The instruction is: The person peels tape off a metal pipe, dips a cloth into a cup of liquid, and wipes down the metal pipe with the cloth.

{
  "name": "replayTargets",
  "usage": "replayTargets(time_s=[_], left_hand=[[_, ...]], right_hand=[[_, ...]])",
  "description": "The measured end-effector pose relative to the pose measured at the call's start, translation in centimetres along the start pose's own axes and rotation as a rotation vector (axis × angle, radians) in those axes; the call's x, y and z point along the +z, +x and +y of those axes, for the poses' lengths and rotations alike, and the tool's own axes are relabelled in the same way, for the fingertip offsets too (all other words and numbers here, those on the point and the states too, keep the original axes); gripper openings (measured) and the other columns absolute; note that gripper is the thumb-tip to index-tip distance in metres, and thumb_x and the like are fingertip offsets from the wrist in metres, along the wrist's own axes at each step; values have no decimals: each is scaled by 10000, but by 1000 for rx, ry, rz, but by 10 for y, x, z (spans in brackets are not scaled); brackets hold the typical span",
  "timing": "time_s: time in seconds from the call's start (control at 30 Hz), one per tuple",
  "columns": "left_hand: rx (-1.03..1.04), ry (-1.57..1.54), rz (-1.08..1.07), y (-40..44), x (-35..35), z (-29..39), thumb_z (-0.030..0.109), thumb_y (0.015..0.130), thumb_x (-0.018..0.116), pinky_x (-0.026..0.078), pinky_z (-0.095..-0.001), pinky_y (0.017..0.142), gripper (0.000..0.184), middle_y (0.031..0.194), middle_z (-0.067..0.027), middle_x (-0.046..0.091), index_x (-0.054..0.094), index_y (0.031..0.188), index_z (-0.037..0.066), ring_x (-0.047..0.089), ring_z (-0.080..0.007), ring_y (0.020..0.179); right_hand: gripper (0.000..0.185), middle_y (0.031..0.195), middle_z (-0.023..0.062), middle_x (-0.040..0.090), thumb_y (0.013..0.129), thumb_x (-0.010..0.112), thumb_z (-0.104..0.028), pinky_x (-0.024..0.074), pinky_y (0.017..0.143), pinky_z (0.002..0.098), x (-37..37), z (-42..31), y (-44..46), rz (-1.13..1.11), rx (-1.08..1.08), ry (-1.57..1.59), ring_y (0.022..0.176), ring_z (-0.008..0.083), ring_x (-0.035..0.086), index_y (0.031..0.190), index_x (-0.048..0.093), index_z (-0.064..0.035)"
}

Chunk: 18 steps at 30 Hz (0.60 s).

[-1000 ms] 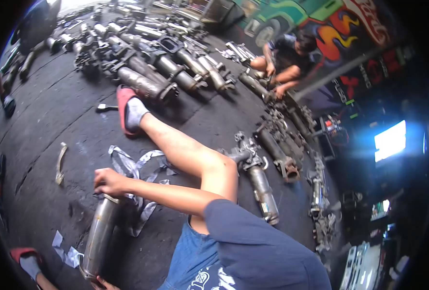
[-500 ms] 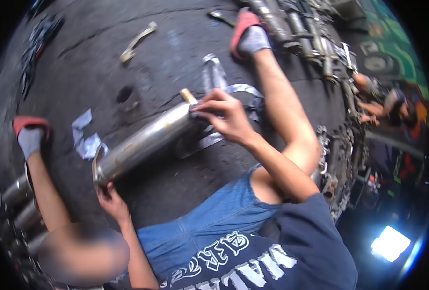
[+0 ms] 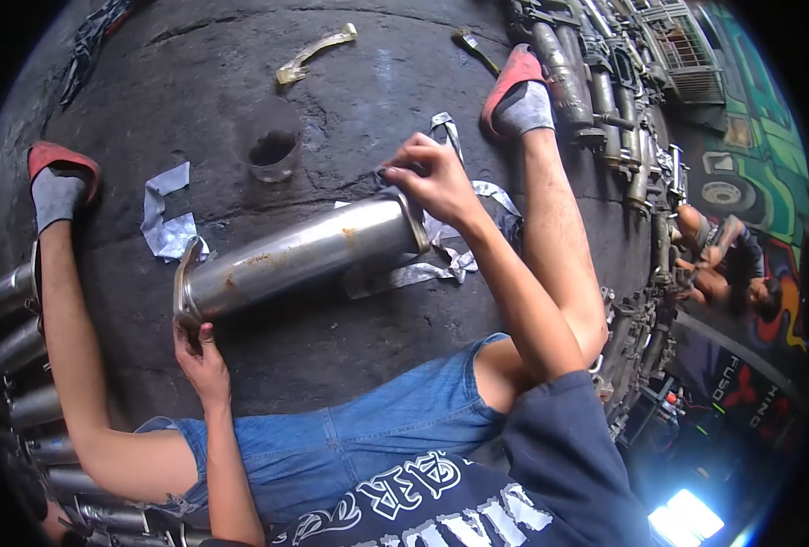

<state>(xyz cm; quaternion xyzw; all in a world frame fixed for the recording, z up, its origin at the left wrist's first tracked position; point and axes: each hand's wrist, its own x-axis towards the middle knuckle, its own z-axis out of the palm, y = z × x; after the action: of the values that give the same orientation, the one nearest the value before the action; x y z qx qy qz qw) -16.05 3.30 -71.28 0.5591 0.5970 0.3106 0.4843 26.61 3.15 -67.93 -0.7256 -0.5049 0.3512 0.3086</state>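
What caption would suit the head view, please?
Left hand and right hand at opposite ends of a metal canister, pale strips nearby.

Across the dark floor, beyond my feet, I see a bent yellowish strip and, farther to my left, a crumpled dark bundle with a touch of red, while metal cylinders lie in a row along my left side. To my right, metal pipes lie packed close together near a wire crate, and another person crouches near a wall painting of a green vehicle and flames. Below that I can read FUSO and HINO on a dark panel, near a glaring white light.
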Motion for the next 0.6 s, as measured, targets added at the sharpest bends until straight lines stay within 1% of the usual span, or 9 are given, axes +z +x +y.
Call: replayTargets(time_s=[0.07,0.13,0.17,0.2,0.27,0.37,0.5,0.53,0.6], left_hand=[[58,102,18,5,0,4,299,1018,651,420,-319,999,464,1198,-121,638,555,1297,-59,588,-213,1101],[32,65,24,0,2,3,300,1019,649,421,-324,998,456,1192,-124,640,562,1288,-58,589,-218,1096],[12,36,34,-2,2,2,301,1020,647,422,-329,996,449,1186,-127,641,569,1279,-56,591,-222,1092],[2,32,38,-2,2,0,301,1020,647,422,-329,996,449,1186,-127,641,569,1279,-56,591,-222,1092],[3,21,9,-3,0,-2,297,1018,650,430,-334,984,420,1157,-131,651,588,1242,-52,596,-223,1077],[15,35,-5,-2,0,4,290,1015,654,437,-334,969,392,1116,-126,670,601,1209,-47,601,-216,1046],[-27,15,-35,-4,-3,-1,294,1026,641,413,-303,1001,406,1156,-91,660,583,1263,-31,586,-173,1077],[-25,-19,-14,-6,0,2,279,1017,655,432,-307,971,377,1115,-97,677,598,1217,-36,599,-179,1028],[-20,-56,11,-5,1,3,265,1008,669,451,-312,942,350,1074,-102,695,613,1171,-41,613,-186,980]], right_hand=[[155,925,98,638,834,755,-83,496,857,349,1,-1,9,-8,35,-13,910,203,637,959,768,8],[134,923,129,631,806,750,-39,506,850,367,0,-10,1,-7,-68,-106,894,254,653,930,761,10],[110,916,177,618,775,699,3,527,816,416,-2,-22,-8,13,-209,-190,891,351,646,870,756,2],[156,968,184,594,761,646,43,522,803,440,-4,-36,-20,-77,-240,-287,904,352,613,896,723,30],[199,1031,176,574,764,623,53,527,792,436,-2,-56,-46,-110,-322,-567,945,333,580,952,689,64],[263,1065,165,563,761,611,50,536,803,414,1,-66,-75,-99,-368,-743,981,327,554,1014,672,86],[323,1034,158,564,734,603,67,535,828,413,8,-70,-99,-89,-348,-741,944,331,566,1046,682,71],[323,1034,158,564,734,603,67,535,828,413,10,-66,-99,-95,-353,-747,944,331,566,1046,682,71],[346,987,160,568,720,593,98,527,810,421,13,-59,-94,37,-336,-573,897,338,573,1051,681,48]])
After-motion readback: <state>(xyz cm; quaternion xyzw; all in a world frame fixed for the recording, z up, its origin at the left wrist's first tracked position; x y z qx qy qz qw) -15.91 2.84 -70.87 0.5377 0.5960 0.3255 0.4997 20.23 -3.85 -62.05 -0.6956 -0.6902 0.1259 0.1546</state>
